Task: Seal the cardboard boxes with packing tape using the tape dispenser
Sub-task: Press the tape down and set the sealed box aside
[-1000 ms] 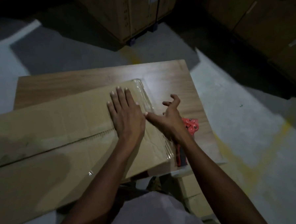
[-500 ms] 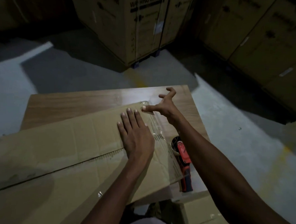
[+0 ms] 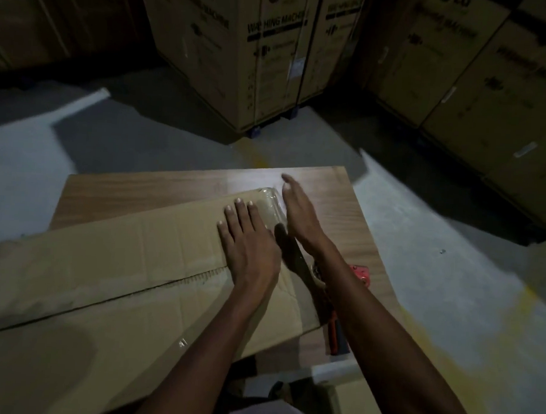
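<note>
The flattened cardboard box [image 3: 109,280] lay across the desk [image 3: 338,204] at frame centre. The left hand [image 3: 247,240] pressed it, fingers straight; the right hand [image 3: 300,211] hovered flat at its taped end. The red tape dispenser [image 3: 361,274] sat lower right, half hidden.

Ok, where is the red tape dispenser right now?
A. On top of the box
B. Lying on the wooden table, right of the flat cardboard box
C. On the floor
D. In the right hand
B: the red tape dispenser lies on the wooden table beside the flat cardboard box, partly hidden by the right forearm; both hands, left hand and right hand, are flat and hold nothing.
</note>
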Demonstrator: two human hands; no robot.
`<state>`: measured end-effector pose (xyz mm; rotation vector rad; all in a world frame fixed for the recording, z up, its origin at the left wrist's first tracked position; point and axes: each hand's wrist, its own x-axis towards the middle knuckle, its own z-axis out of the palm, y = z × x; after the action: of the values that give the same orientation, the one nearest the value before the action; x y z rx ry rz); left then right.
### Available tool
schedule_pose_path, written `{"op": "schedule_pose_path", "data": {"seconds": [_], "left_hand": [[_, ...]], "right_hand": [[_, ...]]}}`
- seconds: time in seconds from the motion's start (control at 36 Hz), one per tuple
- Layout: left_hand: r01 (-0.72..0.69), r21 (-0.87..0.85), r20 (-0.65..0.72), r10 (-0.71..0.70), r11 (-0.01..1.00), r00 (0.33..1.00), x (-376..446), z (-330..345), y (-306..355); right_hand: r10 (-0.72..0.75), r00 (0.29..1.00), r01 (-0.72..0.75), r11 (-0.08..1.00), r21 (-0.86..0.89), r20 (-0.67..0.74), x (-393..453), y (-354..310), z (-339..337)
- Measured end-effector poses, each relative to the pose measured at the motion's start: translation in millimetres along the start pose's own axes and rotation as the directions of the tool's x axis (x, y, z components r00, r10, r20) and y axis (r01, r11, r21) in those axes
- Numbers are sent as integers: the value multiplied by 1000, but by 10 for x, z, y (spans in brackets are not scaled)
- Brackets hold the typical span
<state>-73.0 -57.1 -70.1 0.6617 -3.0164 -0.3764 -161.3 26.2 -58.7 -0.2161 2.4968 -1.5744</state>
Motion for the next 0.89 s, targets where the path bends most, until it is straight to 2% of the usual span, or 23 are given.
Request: {"op": "schedule_pose_path", "data": {"seconds": [0.03,0.08,0.17,0.25,0.31,0.44,0.61,0.67,0.75,0.81,0.89], "left_hand": [[2,6,-3,-2,1000,1000,3,12,-1],[10,11,-1,-10,1000,1000,12,32,-2],[19,23,-5,-19,1000,1000,12,44,21],[22,38,2,-22,999,1000,12,33,38],[20,41,-3,-20,999,1000,14,25,33],[16,20,4,-16,1000,1000,6,-12,27],[20,18,-10,-20,1000,1000,6,-21,14],[23,13,-13,-23,1000,1000,-3,-22,16],[29,17,-14,-28,999,1000,-19,-40,31],[31,14,-16,-30,999,999,-15,-46,36],[28,2,-20,-28,1000,999,-17,-48,39]], "right_hand": [[6,991,-8,1000,18,133,-54,6,23],[75,940,-128,982,141,333,-139,3,41],[152,894,-281,923,264,421,-222,-1,-33],[202,895,-348,873,341,397,-355,24,-82],[248,897,-375,865,333,366,-482,44,-101],[209,850,-381,877,292,484,-856,222,-379],[342,869,-431,877,211,357,-1063,289,-224],[373,880,-445,864,237,293,-1187,335,-218],[411,875,-458,874,164,256,-1460,393,-326],[417,873,-462,874,153,255,-1664,454,-419],[347,904,-382,918,108,248,-1941,457,-528]]}}
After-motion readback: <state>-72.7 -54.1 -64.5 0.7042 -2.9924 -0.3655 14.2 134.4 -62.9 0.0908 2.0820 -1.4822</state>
